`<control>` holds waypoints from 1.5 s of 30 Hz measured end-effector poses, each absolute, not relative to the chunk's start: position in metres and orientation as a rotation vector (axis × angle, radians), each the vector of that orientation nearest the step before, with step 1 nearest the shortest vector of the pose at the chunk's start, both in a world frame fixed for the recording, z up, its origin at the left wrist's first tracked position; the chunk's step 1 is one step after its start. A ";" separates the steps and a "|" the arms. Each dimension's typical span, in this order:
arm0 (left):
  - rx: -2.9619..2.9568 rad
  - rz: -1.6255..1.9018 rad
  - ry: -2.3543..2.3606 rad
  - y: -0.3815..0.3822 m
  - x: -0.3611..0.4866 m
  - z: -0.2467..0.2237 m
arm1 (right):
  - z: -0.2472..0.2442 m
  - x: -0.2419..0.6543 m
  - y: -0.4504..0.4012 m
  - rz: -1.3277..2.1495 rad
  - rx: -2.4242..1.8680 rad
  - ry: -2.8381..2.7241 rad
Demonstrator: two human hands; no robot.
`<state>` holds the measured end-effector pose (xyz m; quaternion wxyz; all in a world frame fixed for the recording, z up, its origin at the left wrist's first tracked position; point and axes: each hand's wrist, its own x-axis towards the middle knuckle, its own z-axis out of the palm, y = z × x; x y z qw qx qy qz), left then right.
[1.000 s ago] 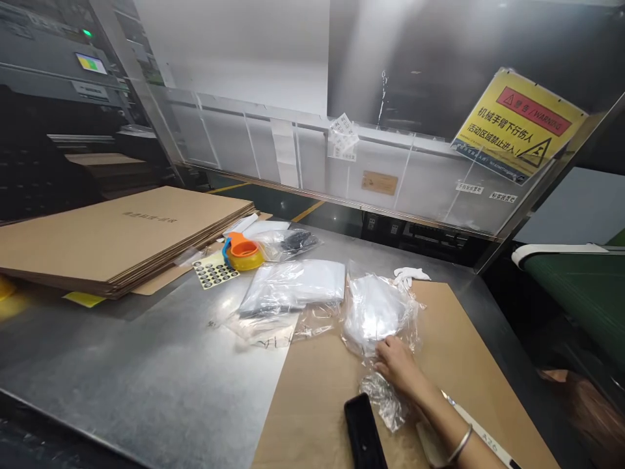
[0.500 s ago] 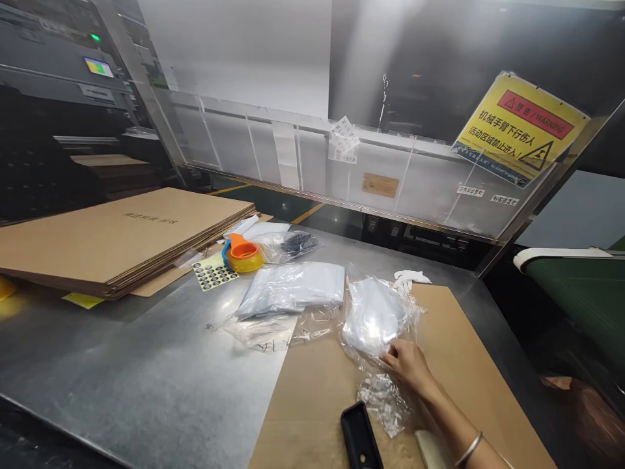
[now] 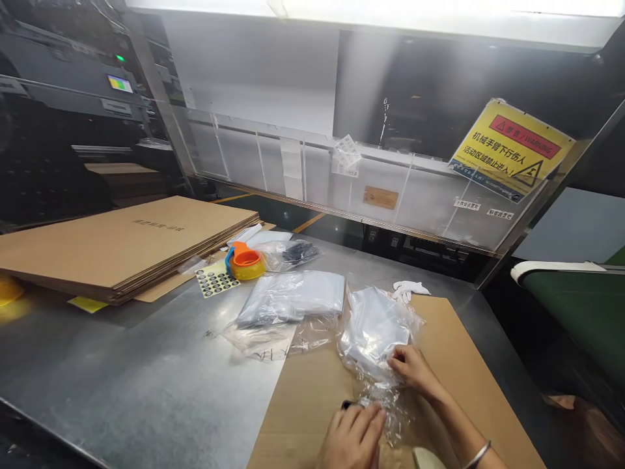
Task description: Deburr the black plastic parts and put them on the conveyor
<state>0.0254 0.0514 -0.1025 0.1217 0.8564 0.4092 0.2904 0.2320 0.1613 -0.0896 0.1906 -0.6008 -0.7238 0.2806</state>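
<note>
My right hand [image 3: 414, 368] pinches the lower right edge of a clear plastic bag [image 3: 374, 326] that holds flat, pale film-like contents. The crumpled end of this bag trails toward me over a brown cardboard sheet [image 3: 303, 404]. Low in the view, my left hand [image 3: 352, 438] reaches in palm down, its fingers stretched forward and slightly bent. It covers most of a black oblong object [image 3: 346, 404], of which just a corner shows; whether they touch cannot be told. Left of the pinched bag lies a second clear bag [image 3: 297, 296] with similar contents.
Stacked flat cardboard [image 3: 146, 241] lies at the left. Nearby are an orange and yellow tape dispenser [image 3: 247, 260] and a sticker sheet [image 3: 217, 280]. A white glove [image 3: 410, 288] lies behind the cardboard sheet. A clear panel with a warning sign [image 3: 510, 151] rises behind the metal table [image 3: 161, 378].
My left hand has come into view from below, over the black object. My right hand stays at the bag's edge, a little farther right. The camera view has tilted up slightly.
</note>
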 end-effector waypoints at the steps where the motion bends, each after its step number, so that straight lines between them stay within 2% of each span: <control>1: 2.494 0.809 1.109 0.065 0.032 -0.094 | -0.089 0.232 0.163 0.767 -1.683 -2.008; 3: 2.271 0.749 1.104 0.089 0.045 -0.078 | -0.084 0.231 0.164 0.736 -1.670 -1.958; 7: 2.057 0.861 1.161 0.115 0.063 -0.059 | -0.067 0.228 0.157 0.745 -1.593 -1.849; 15: 1.560 1.057 1.054 0.122 0.074 -0.069 | -0.043 0.210 0.126 1.064 -1.420 -1.665; 19: 1.444 1.156 1.159 0.114 0.058 -0.074 | -0.037 0.211 0.117 1.009 -1.424 -1.700; 22: 1.453 1.259 1.262 0.100 0.046 -0.072 | -0.030 0.203 0.105 0.851 -1.436 -1.824; 25: 1.780 1.341 1.332 0.083 0.038 -0.062 | -0.022 0.186 0.088 0.668 -1.415 -2.009; 28: 2.214 1.292 1.331 0.076 0.029 -0.054 | -0.011 0.170 0.075 0.528 -1.410 -2.134; 31: 2.285 1.242 1.383 0.076 0.013 -0.057 | -0.006 0.162 0.066 0.459 -1.468 -2.141; 34: 2.238 1.256 1.537 0.074 -0.009 -0.068 | -0.016 0.154 0.054 0.465 -1.604 -2.038; 38: 2.123 1.291 1.730 0.059 -0.037 -0.087 | -0.061 0.140 0.024 0.581 -1.821 -1.852; 42: 2.048 1.302 1.822 0.045 -0.056 -0.101 | -0.105 0.138 -0.002 0.846 -1.846 -1.672; 45: 1.993 1.287 1.874 0.040 -0.063 -0.107 | -0.116 0.146 -0.015 1.150 -1.806 -1.475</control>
